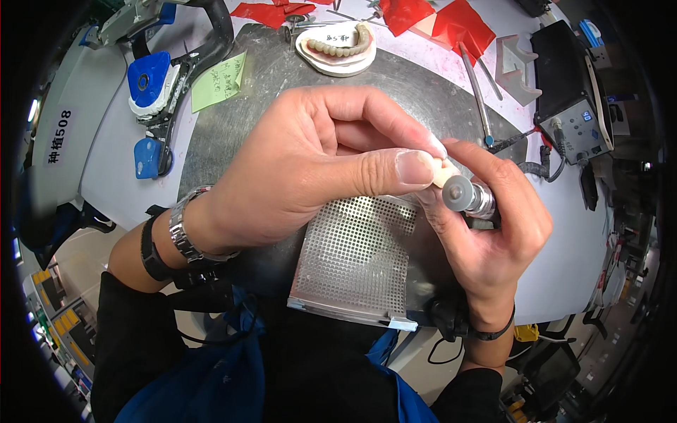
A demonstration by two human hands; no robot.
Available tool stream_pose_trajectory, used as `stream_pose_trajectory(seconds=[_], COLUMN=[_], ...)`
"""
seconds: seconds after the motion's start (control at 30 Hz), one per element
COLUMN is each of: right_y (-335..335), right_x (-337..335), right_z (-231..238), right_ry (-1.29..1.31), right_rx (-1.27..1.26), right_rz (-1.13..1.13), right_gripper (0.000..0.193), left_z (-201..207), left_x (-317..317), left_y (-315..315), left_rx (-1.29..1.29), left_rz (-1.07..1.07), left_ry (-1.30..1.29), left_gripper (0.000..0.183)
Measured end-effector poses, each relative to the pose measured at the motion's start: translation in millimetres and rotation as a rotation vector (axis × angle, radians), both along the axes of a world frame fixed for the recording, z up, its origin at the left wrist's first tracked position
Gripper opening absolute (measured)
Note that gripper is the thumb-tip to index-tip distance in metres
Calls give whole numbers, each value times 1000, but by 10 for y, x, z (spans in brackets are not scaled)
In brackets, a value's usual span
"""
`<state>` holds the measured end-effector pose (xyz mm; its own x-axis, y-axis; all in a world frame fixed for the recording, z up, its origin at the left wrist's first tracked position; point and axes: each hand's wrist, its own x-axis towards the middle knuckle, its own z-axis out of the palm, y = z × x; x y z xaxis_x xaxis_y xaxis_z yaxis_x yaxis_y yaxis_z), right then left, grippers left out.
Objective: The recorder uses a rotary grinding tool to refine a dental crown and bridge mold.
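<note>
My left hand (303, 155) pinches a small cream-coloured dental crown (443, 173) between thumb and fingertips. In my right hand (509, 218) is a metal rotary handpiece (484, 201), tipped with a round grey polishing wheel (460, 192). The wheel is right beside the crown; whether they touch, I cannot tell. Fingers of my right hand also come up against the crown. Both hands are held above a perforated metal grate (352, 261). Beyond them, a plaster dental model (341, 65) with an arch of teeth rests on the grey metal work plate (254, 63).
A blue-and-black articulator (151, 84) stands at the left, by a green note (218, 81). Red wax sheets (462, 32) lie at the back. On the right are a long metal instrument (477, 95), a grey tool rest (517, 70) and a control unit (575, 130) with a cable.
</note>
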<state>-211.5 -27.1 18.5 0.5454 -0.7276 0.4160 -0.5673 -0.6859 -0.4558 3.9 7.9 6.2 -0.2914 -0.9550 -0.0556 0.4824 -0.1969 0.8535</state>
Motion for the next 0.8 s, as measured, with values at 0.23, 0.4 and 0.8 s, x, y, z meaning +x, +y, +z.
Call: stream_pose_trajectory(seconds=[0.23, 0.4, 0.8], right_y=[-10, -19, -12], right_x=[6, -8, 17], right_z=[-12, -19, -24], right_ry=[-15, -21, -55], right_rx=[-48, -67, -73], right_rz=[-37, 11, 13], right_gripper=[38, 37, 41], left_z=[9, 4, 14], left_x=[0, 3, 13], left_y=[-1, -1, 3], left_rx=[6, -5, 20], left_rz=[-8, -3, -19], left_ry=[14, 17, 13], left_gripper=[18, 17, 19])
